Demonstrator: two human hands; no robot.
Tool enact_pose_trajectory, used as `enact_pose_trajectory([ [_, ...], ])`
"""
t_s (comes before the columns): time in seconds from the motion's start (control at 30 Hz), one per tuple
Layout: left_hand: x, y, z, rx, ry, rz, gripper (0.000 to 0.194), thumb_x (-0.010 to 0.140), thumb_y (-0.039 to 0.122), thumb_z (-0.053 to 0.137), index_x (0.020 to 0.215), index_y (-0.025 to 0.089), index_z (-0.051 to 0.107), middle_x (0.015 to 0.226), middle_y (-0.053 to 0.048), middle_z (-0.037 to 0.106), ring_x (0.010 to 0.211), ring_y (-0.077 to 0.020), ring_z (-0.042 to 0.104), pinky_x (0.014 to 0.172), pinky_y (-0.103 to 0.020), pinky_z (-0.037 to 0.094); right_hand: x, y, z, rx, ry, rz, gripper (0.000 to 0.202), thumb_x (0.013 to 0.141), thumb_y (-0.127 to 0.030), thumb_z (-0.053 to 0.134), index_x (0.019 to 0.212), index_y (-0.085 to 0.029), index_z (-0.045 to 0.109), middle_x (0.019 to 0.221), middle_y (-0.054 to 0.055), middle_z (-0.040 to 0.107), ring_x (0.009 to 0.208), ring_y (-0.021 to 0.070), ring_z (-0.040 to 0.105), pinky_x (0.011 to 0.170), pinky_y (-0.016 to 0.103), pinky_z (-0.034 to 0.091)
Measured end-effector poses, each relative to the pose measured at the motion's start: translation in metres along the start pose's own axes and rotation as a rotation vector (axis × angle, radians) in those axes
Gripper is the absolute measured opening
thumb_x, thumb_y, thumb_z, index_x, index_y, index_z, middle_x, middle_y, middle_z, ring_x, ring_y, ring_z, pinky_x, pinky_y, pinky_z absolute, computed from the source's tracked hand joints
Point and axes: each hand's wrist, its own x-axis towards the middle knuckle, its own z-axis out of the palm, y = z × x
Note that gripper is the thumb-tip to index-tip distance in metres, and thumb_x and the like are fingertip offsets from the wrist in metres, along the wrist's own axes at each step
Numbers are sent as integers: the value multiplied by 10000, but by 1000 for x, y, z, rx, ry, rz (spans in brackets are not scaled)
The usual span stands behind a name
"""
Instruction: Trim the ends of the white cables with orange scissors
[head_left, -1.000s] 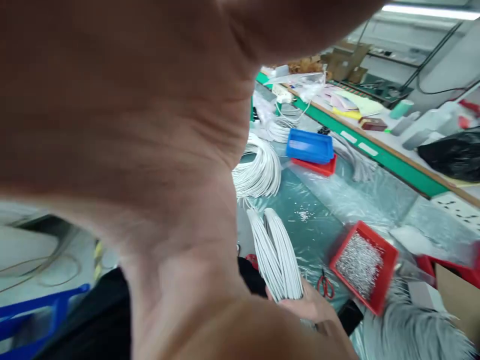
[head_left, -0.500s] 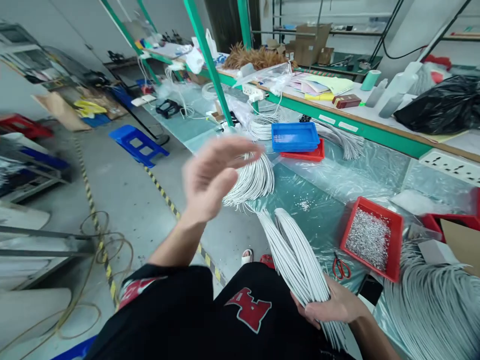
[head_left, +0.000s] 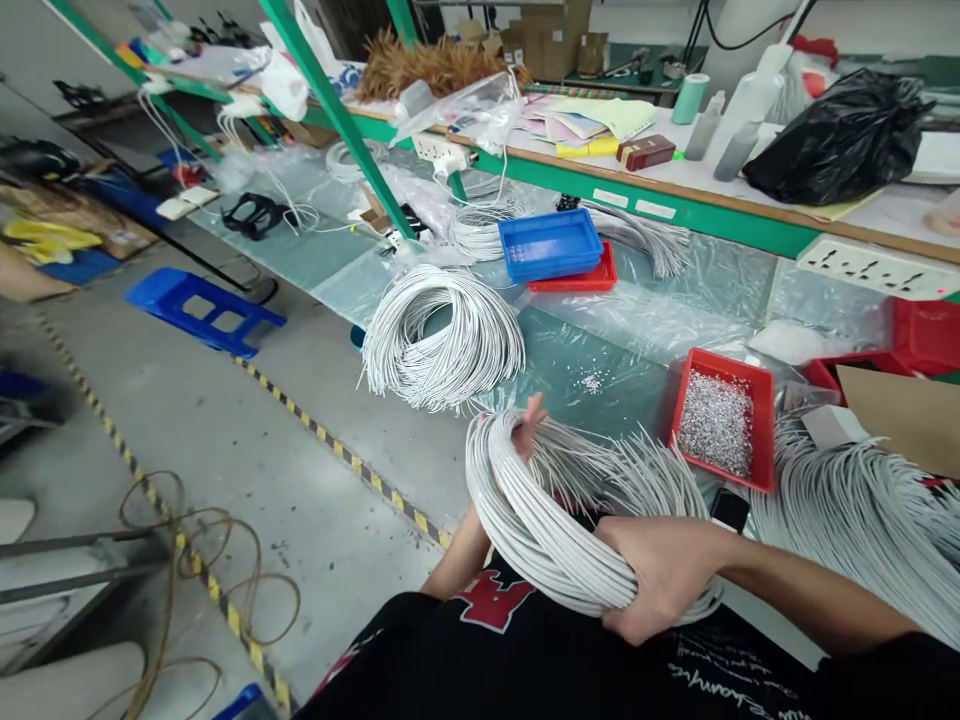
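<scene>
A thick bundle of white cables [head_left: 551, 540] is bent into a loop in front of my body, its many loose ends fanning out to the right. My right hand [head_left: 660, 575] is closed around the bundle at its lower right. At the loop's left bend is my left hand [head_left: 529, 428], mostly hidden behind the cables; its fingertips show inside the loop, against the bundle. A coiled bundle of white cables [head_left: 480, 350] lies on the bench just beyond. Small silvery pieces [head_left: 712, 425] fill a red tray [head_left: 763, 430] to the right.
More grey-white cables [head_left: 840, 510] spread at the right, near a phone [head_left: 729, 512]. A blue tray [head_left: 551, 245] sits partly over a red tray [head_left: 581, 275]. Tiny bits [head_left: 591, 382] lie scattered on the bench. On the floor stands a blue stool [head_left: 202, 310]; a green post [head_left: 337, 115] rises behind.
The bundle was long and hanging in my right hand; now it is bent into a loop. My left hand has come down from the air to the bundle. The view has shifted right.
</scene>
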Motion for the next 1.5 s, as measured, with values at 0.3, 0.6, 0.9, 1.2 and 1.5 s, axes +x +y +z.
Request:
enact_pose_trajectory([
  [0.3, 77, 105, -17, -489, -49, -101, 671, 994, 609, 288, 1357, 78, 479, 1088, -140, 697, 868, -161, 708, 739, -223, 613, 4, 26, 15, -761, 387, 451, 312, 703, -236, 656, 973, -82, 673, 900, 157, 707, 838, 315, 687, 718, 364, 483],
  [0.6, 205, 154, -18, -459, -324, -162, 574, 963, 426, 415, 1433, 98, 407, 756, -18, 592, 540, -78, 560, 508, -159, 490, 57, 51, -40, -694, 554, 533, 318, 718, -183, 663, 1014, -69, 686, 912, 172, 728, 858, 333, 724, 681, 344, 511],
  [0.9, 344, 59, -95, -399, -356, -109, 513, 951, 368, 350, 1360, 95, 496, 646, 16, 519, 445, -58, 407, 418, -144, 391, 128, 161, -102, -689, 565, 691, 280, 751, -154, 661, 1006, -59, 727, 964, 199, 748, 940, 331, 736, 753, 347, 559],
  [1.2, 362, 46, -182, 451, 43, -79, 463, 871, 444, 502, 1106, 71, 645, 667, -57, 613, 565, -131, 569, 593, -244, 545, 188, 241, -128, -728, 567, 522, 309, 742, -237, 651, 1005, -93, 727, 1007, 196, 756, 925, 334, 744, 708, 346, 555],
  [1.5, 302, 16, -154, 1027, 317, 394, 554, 749, 276, 717, 1261, 118, 577, 1529, -169, 452, 1528, -317, 244, 1265, -427, 202, 207, 278, -97, -878, 954, 433, 368, 890, -274, 617, 1205, -83, 606, 1122, 189, 709, 1146, 339, 625, 945, 441, 519],
])
